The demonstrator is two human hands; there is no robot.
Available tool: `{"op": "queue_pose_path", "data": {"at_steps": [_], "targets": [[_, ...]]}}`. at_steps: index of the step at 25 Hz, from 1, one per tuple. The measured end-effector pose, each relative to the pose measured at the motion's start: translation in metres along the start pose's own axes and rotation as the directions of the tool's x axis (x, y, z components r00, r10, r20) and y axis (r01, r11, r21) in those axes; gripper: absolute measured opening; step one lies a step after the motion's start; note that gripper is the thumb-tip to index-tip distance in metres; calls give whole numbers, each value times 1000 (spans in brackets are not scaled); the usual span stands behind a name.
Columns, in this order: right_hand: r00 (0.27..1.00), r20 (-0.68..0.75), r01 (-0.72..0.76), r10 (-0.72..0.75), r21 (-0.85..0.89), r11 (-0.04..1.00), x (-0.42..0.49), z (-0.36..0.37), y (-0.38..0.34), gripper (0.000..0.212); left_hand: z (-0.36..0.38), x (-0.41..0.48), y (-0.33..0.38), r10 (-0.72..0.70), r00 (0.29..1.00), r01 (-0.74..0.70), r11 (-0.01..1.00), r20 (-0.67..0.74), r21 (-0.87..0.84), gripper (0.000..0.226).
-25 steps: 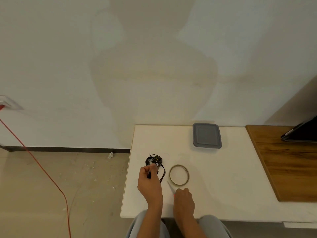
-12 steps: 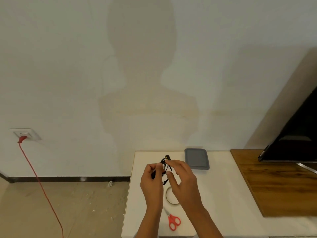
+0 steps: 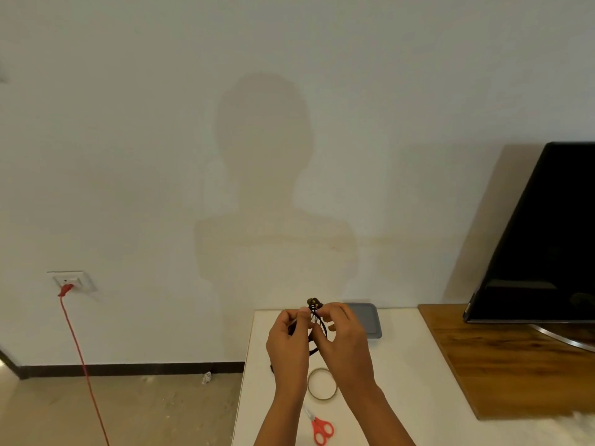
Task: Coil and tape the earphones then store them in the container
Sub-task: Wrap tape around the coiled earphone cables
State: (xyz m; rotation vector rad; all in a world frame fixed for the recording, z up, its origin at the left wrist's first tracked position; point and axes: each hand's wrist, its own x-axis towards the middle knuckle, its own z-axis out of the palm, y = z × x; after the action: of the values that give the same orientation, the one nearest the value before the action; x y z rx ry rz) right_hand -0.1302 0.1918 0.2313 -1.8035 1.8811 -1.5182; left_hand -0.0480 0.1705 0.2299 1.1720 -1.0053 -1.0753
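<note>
Far to the left of the fingers, a white wall socket (image 3: 71, 281) holds a red plug, and a red cable (image 3: 82, 358) hangs from it down to the floor. Above a white desk (image 3: 402, 397), a person's left hand (image 3: 288, 346) and right hand (image 3: 344, 342) are raised close together. Between them is a bundle of black earphones (image 3: 317, 317), held up off the desk. The left fingers (image 3: 302, 313) are curled, pinching the cord. The right fingers (image 3: 331, 309) are curled too, pinching the top of the bundle, and loops of cord hang down between the palms. Below the fingers, nearer the person, a tape roll (image 3: 322, 386) lies flat on the desk, partly hidden by the right wrist. Red-handled scissors (image 3: 322, 429) lie nearer still. Just right of the fingers and beyond them, a flat grey container (image 3: 370, 320) sits by the wall. Far to the right, a dark screen (image 3: 547, 239) stands on a wooden board (image 3: 515, 358).
</note>
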Motion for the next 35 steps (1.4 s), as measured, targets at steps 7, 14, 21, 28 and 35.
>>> {"op": "queue_pose_path", "data": {"at_steps": [7, 14, 21, 28, 35], "targets": [[975, -31, 218, -222, -96, 971, -18, -23, -25, 31, -12, -16, 27, 39, 999, -39, 999, 0, 15, 19], [992, -79, -83, 103, 225, 971, -26, -33, -46, 16, -13, -28, 45, 70, 997, -71, 996, 23, 45, 19], [913, -106, -310, 395, 450, 838, -15, -42, -55, 14, -12, -33, 58, 22, 999, -23, 1000, 29, 19, 19], [719, 74, -424, 691, 835, 351, -18, -39, -65, 23, -8, -34, 59, 11, 1000, -11, 1000, -15, 14, 17], [749, 48, -486, 661, 717, 499, -27, -26, -64, 18, -8, -37, 64, 0, 1000, 0, 999, -10, 47, 18]]}}
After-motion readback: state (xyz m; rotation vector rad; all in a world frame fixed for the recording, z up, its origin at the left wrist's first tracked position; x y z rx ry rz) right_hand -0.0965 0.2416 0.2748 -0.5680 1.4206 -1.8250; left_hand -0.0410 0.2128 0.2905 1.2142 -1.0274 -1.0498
